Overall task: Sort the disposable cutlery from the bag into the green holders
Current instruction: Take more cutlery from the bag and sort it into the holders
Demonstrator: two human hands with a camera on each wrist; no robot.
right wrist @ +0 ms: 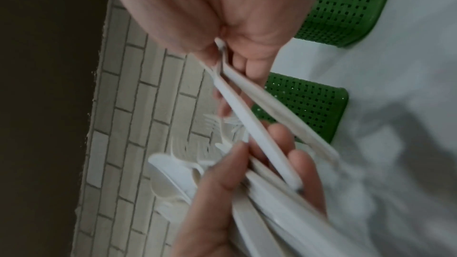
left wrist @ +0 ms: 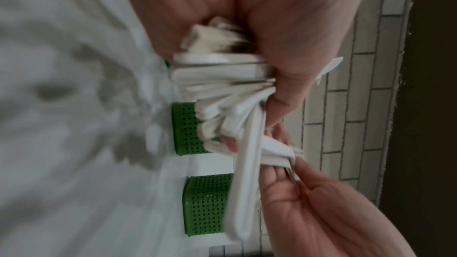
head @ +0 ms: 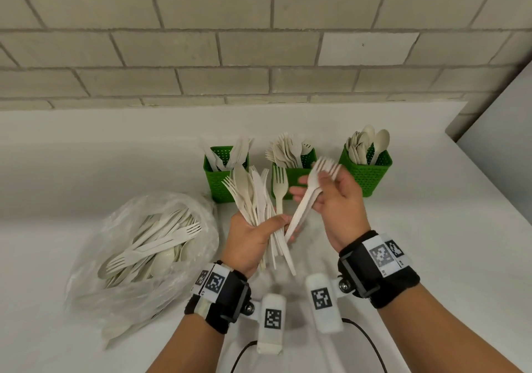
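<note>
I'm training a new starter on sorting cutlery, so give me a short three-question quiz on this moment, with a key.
1. True or false: the left hand grips a mixed bundle of cutlery.
2. Which does the right hand hold? A) spoons B) forks C) a knife
3. Fill in: of the three green holders, the spoon holder stands on the ____ end in the head view.

Key: 1 true; 2 B; 3 right. The plastic bag on the counter holds more cutlery yet to be sorted.
</note>
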